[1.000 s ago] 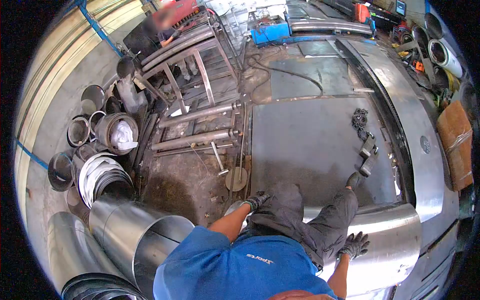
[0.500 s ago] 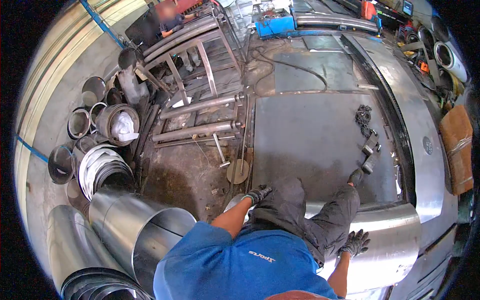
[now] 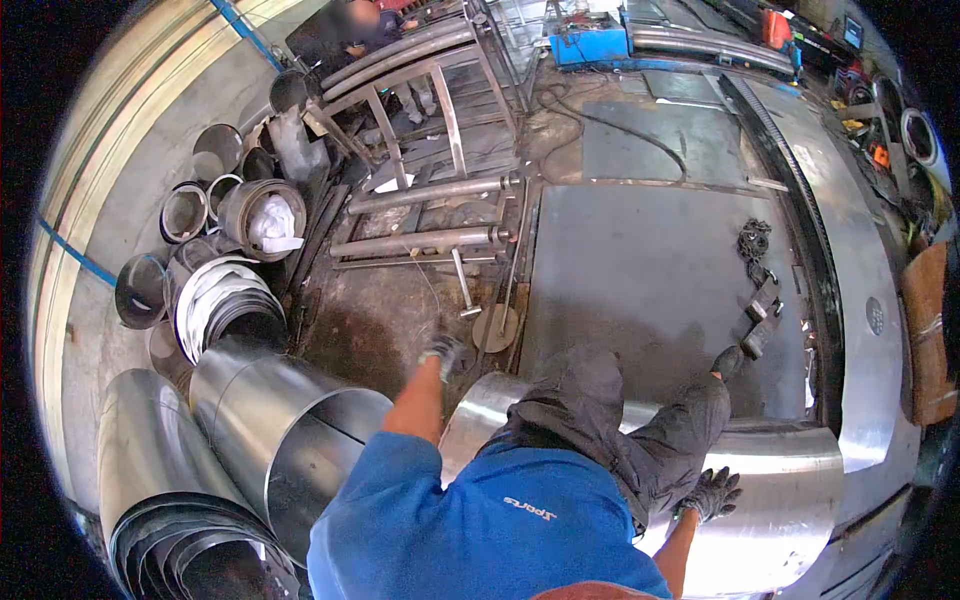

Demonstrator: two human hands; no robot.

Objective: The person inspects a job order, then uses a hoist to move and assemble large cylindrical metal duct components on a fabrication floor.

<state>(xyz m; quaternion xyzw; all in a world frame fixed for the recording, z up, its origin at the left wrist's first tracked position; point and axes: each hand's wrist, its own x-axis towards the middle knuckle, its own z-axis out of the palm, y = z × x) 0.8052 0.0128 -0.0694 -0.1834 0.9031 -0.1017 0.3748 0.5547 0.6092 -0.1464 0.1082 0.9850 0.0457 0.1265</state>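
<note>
I sit astride a shiny curved metal sheet. My right hand, in a dark glove, lies on its surface beside my thigh with the fingers spread. Over the floor to the left of my knee hangs my left hand, also gloved and smeared by motion, so its fingers cannot be read. The nearest thing to it is a hammer with a pale handle. Close by is a round metal disc with a rod rising from it.
Rolled metal sheets stand at left, below several pipe pieces. A roller frame is ahead, and another person is behind it. On a flat steel plate lie a chain and clamp-like metal blocks.
My left hand has left my thigh and moved out to the left, towards the hammer. My right hand stays on the curved metal sheet. The view has shifted slightly.
</note>
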